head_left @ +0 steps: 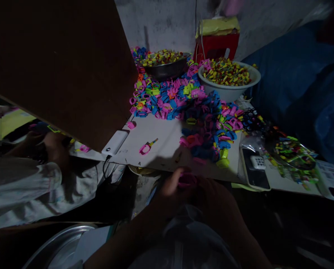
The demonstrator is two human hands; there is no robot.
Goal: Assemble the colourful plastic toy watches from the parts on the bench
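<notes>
In front of my body, just off the near table edge, my left hand is closed on a pink plastic loop, which looks like a toy watch. My right hand curls against the loop's other side; its fingertips are dark and partly hidden. On the board beyond lies another pink loop with a small yellow-and-red stick at its end. A small dark stick rests in shadow near my hands. A large heap of pink, blue and green plastic loops spreads behind.
A metal bowl and a white basin hold small yellow-and-red pieces. A brown panel stands at left, by a white power bank. A phone lies right. Another person's arm shows at far left.
</notes>
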